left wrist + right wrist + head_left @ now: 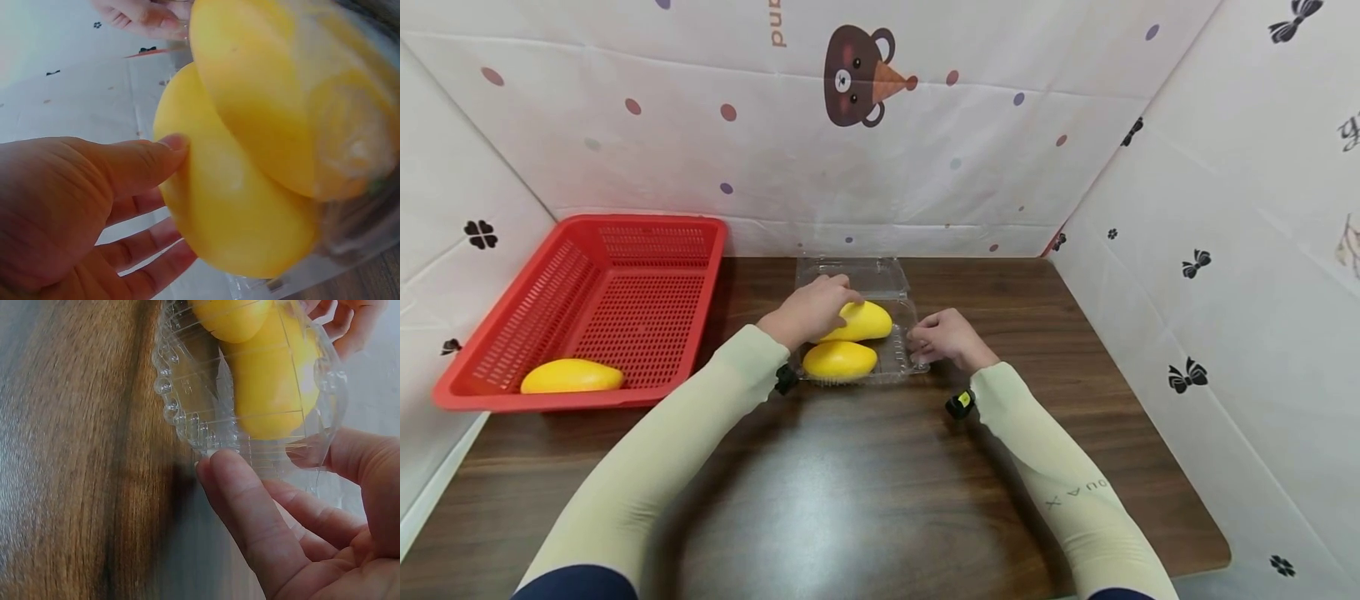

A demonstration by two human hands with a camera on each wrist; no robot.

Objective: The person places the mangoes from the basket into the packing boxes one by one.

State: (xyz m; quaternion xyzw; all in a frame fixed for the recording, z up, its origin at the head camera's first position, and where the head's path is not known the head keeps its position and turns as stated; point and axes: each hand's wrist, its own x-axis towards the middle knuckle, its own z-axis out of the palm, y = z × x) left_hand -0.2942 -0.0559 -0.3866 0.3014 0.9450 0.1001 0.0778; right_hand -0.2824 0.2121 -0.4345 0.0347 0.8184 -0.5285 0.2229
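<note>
Two yellow mangoes lie side by side in an open clear plastic clamshell box (891, 358) on the table. My left hand (816, 310) holds the back mango (871, 320); in the left wrist view, its thumb presses one face of that mango (219, 200) while the fingers reach behind. The front mango (840, 361) rests nearer me, touching no hand. At the box's right end, my right hand (951, 337) grips the clear wall, thumb and fingers on either side of the plastic (203, 434). The box's lid (850, 271) is folded back toward the wall.
A red perforated basket (700, 308) stands at the left, with another mango (572, 377) in its near corner. Brown wooden table (820, 492) surface extends in front of the box and to its right. Patterned white sheeting (985, 167) covers the walls behind and at the sides.
</note>
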